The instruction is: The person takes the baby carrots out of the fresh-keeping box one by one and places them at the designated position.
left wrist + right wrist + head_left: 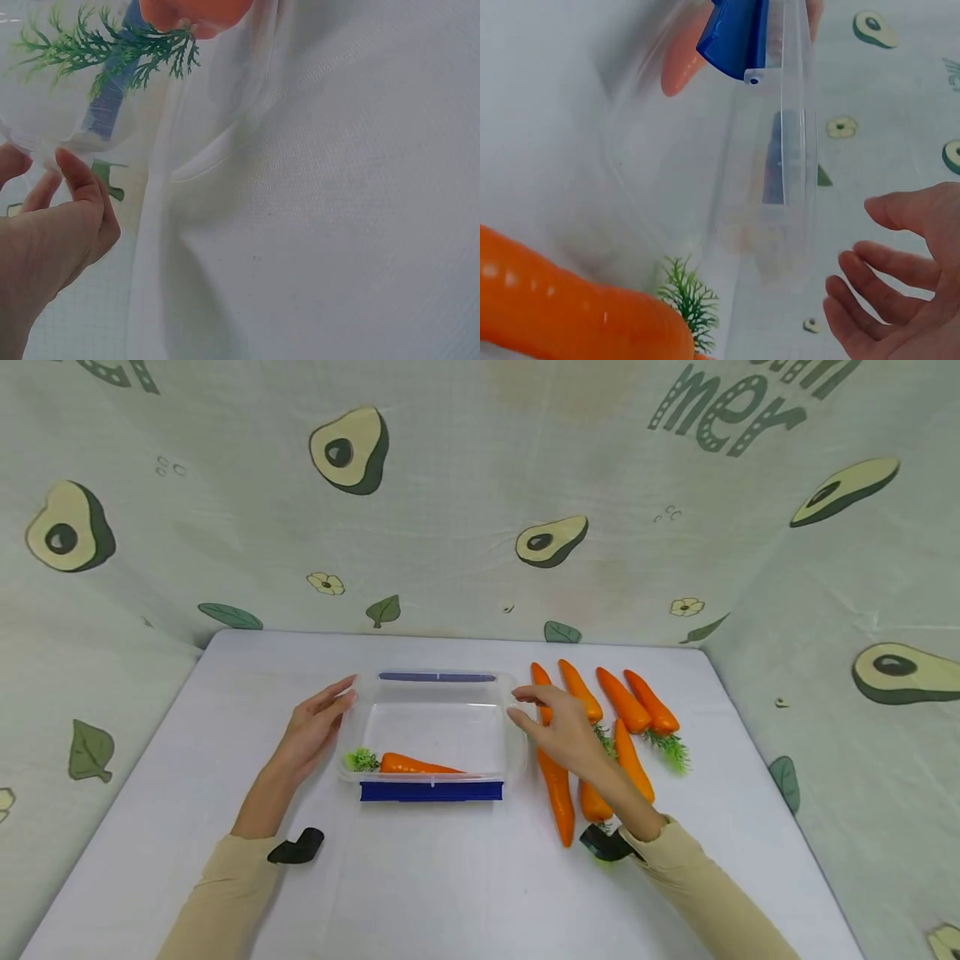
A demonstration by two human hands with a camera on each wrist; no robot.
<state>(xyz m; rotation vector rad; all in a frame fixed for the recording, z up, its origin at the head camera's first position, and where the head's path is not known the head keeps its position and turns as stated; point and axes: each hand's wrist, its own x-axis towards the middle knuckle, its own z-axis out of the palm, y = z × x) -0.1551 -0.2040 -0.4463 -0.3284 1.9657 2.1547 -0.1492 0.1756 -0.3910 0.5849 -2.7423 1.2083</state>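
A clear plastic food container (435, 714) with blue clips stands in the middle of the table, one carrot (412, 764) with a green leafy top lying inside along its near wall. At the container's left end, my left hand (311, 731) holds the rim between thumb and fingers; the left wrist view shows these fingers (79, 180) at the edge. My right hand (558, 727) is beside the right end, its fingers apart and nothing between them. In the right wrist view a gap shows between the right hand (900, 277) and the container wall (791, 165).
Several more carrots (557, 785) lie to the right of the container, some under the right forearm. Farther back right, a carrot (651, 702) has its green top pointing toward me. The white table (420, 877) meets a printed cloth (450, 527) behind and at the sides.
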